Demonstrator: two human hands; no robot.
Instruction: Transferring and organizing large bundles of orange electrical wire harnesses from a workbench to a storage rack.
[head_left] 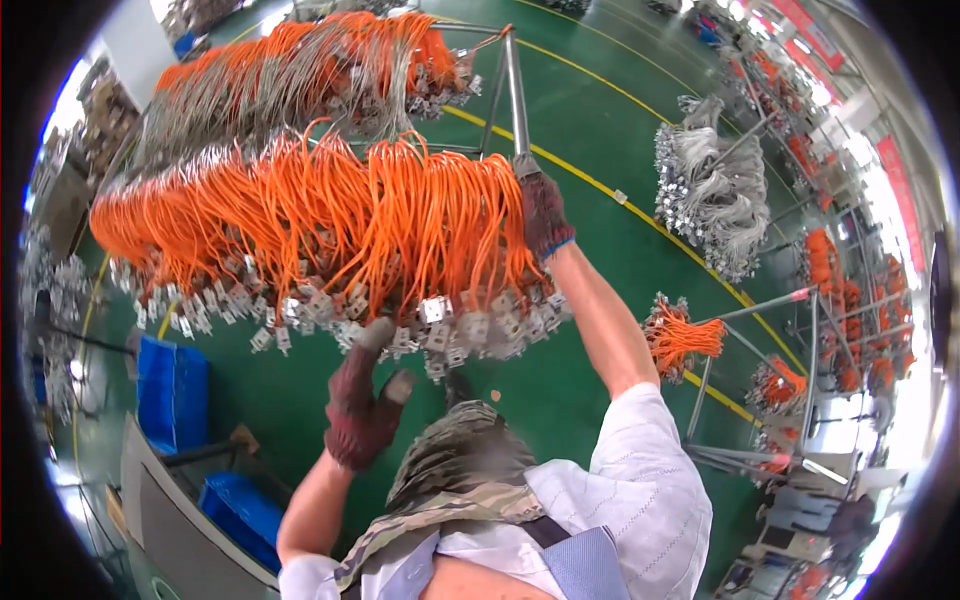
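In front of me, a long row of orange cables point(300, 205) hangs in bent loops from a metal rack, with pale metal connectors point(435, 312) dangling at their lower ends. My right hand point(543, 212), in a dark red work glove with grey fingertips, is closed on the rack's metal bar point(518, 95) at the right end of the row. My left hand point(362, 400), gloved alike, is raised just below the connectors. Its thumb and fingers are apart, and nothing shows in its grasp. Whether its fingertips touch a connector, I cannot tell.
Behind hangs a second row of orange and grey cables point(300, 75). Blue bins point(172, 395) and a grey panel point(165, 510) stand at lower left. To the right are a metal frame point(815, 340) with orange bundles point(685, 335) and a grey cable bundle point(715, 190). Yellow lines cross the green floor.
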